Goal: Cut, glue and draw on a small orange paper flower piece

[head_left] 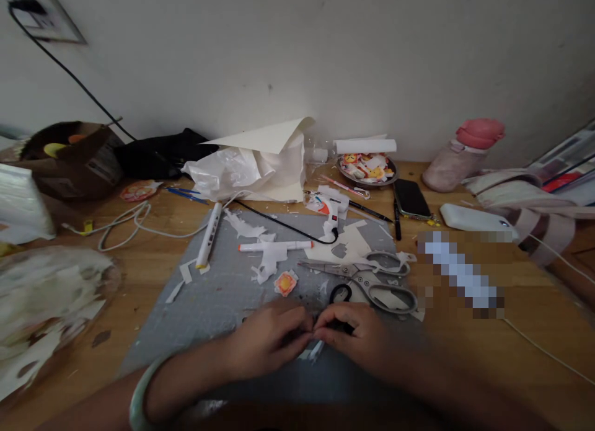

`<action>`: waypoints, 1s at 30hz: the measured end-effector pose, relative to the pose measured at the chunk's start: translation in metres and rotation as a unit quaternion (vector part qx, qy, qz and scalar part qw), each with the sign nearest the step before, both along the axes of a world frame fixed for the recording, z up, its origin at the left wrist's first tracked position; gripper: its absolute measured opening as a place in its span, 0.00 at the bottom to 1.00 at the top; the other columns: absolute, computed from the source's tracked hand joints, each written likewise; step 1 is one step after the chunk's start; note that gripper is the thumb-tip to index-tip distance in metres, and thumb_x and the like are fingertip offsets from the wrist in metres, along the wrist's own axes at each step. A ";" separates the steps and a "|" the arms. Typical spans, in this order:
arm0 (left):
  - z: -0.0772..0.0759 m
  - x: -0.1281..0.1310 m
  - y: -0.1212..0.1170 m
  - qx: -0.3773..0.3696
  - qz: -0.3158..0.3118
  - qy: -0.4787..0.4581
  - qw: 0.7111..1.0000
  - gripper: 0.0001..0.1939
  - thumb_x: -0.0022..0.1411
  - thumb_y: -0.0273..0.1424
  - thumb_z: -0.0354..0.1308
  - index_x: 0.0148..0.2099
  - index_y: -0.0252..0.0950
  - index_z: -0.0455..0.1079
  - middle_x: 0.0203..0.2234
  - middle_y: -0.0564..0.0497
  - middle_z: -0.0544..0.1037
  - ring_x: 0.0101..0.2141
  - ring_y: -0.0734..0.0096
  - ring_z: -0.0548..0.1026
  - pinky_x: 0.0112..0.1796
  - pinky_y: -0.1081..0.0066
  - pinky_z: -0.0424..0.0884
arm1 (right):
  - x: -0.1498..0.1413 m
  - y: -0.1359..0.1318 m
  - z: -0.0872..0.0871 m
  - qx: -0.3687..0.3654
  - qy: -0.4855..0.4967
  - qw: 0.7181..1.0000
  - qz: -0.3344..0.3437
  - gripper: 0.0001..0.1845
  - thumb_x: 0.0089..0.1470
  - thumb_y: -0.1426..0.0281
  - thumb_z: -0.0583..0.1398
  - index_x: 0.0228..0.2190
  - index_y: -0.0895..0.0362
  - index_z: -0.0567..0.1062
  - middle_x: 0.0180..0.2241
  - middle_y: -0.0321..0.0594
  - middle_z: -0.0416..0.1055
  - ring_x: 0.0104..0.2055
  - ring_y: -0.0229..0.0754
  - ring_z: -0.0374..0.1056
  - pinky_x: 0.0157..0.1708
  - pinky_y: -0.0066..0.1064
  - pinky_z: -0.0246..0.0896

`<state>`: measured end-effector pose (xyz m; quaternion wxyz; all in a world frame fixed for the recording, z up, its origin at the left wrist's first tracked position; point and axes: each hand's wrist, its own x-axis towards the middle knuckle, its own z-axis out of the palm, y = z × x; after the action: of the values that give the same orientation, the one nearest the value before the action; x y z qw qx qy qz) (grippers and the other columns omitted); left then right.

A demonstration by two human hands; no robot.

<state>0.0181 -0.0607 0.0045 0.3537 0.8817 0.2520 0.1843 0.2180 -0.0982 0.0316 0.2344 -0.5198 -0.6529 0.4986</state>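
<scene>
My left hand (274, 338), with a pale green bangle (145, 387) on the wrist, is closed in a pinch. Its fingertips meet those of my right hand (356, 338), also pinched, low over the grey cutting mat (186, 332). Whatever small thing they grip is hidden. A black ring handle (341, 293) shows just behind my right hand; I cannot tell if the hand holds it. Below the fingertips is a narrow white strip (317, 350). An orange flower-like paper cutout (285, 283) lies beyond my left hand. Large grey scissors (367, 276) rest to the right, over cream paper scraps (348, 242).
Two white markers, one orange-tipped (274, 246) and one yellow-tipped (209, 235), and a corded glue gun (332, 208) lie farther back. A bowl of cutouts (393, 170), phone (412, 198) and pink-lidded bottle (453, 161) stand behind. Left are a cardboard box (93, 164) and plastic bag (60, 288).
</scene>
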 end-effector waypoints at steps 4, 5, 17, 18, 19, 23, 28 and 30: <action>0.001 0.000 0.000 -0.056 0.012 -0.014 0.998 0.07 0.63 0.28 0.52 0.31 0.35 0.66 0.23 0.53 0.74 0.26 0.74 0.71 0.28 0.77 0.64 | 0.000 0.001 0.005 -0.058 0.006 0.998 -0.002 0.09 0.51 0.64 0.61 0.32 0.55 0.77 0.30 0.35 0.75 0.33 0.38 0.67 0.34 0.27 0.60; 0.002 0.000 0.000 -0.057 0.012 -0.017 0.998 0.07 0.63 0.28 0.52 0.31 0.35 0.66 0.23 0.53 0.74 0.25 0.75 0.71 0.27 0.77 0.64 | 0.000 0.001 0.004 -0.075 0.021 0.997 -0.003 0.09 0.51 0.63 0.61 0.31 0.55 0.77 0.30 0.35 0.74 0.33 0.38 0.67 0.33 0.26 0.60; 0.003 -0.002 0.002 -0.048 -0.010 -0.018 0.999 0.05 0.61 0.31 0.55 0.34 0.36 0.67 0.26 0.52 0.76 0.27 0.73 0.72 0.29 0.75 0.65 | -0.004 -0.001 -0.006 -0.074 0.050 0.996 0.004 0.10 0.53 0.64 0.57 0.30 0.56 0.75 0.29 0.36 0.73 0.33 0.38 0.67 0.33 0.26 0.60; 0.002 -0.003 0.002 -0.054 -0.009 -0.017 0.998 0.06 0.61 0.33 0.56 0.34 0.36 0.67 0.26 0.52 0.76 0.28 0.73 0.72 0.29 0.75 0.65 | -0.004 -0.002 -0.005 -0.060 0.048 0.997 0.001 0.10 0.53 0.65 0.57 0.30 0.56 0.75 0.29 0.36 0.73 0.33 0.38 0.67 0.33 0.26 0.60; 0.001 -0.003 0.003 -0.060 -0.007 -0.018 0.998 0.08 0.61 0.35 0.56 0.33 0.36 0.67 0.26 0.52 0.76 0.28 0.73 0.72 0.29 0.75 0.66 | -0.005 -0.002 -0.006 -0.045 0.044 0.998 0.001 0.09 0.53 0.65 0.57 0.30 0.56 0.75 0.29 0.36 0.73 0.33 0.38 0.67 0.33 0.26 0.60; -0.004 -0.003 0.003 -0.077 0.003 -0.017 0.997 0.09 0.63 0.35 0.55 0.33 0.35 0.68 0.27 0.52 0.77 0.29 0.72 0.73 0.30 0.74 0.66 | -0.005 -0.005 -0.009 0.005 0.022 1.000 0.008 0.11 0.55 0.65 0.55 0.29 0.56 0.75 0.28 0.36 0.73 0.31 0.37 0.67 0.30 0.26 0.59; -0.001 -0.003 0.002 -0.051 -0.002 -0.015 0.999 0.08 0.65 0.31 0.52 0.34 0.35 0.69 0.27 0.51 0.77 0.29 0.72 0.73 0.31 0.74 0.67 | -0.004 -0.006 -0.010 0.046 0.010 0.999 0.009 0.09 0.55 0.67 0.55 0.30 0.56 0.75 0.28 0.36 0.73 0.31 0.37 0.67 0.30 0.25 0.59; 0.002 -0.003 0.003 -0.034 -0.019 -0.020 0.999 0.08 0.65 0.30 0.51 0.34 0.35 0.69 0.26 0.51 0.76 0.29 0.72 0.73 0.31 0.74 0.66 | -0.004 -0.006 -0.009 0.053 0.007 0.998 0.013 0.09 0.54 0.68 0.55 0.29 0.56 0.75 0.28 0.36 0.73 0.31 0.37 0.67 0.31 0.25 0.60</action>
<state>0.0156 -0.0577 0.0064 0.3921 0.8698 0.2347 0.1863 0.2139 -0.1043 0.0221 0.2602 -0.4943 -0.6834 0.4699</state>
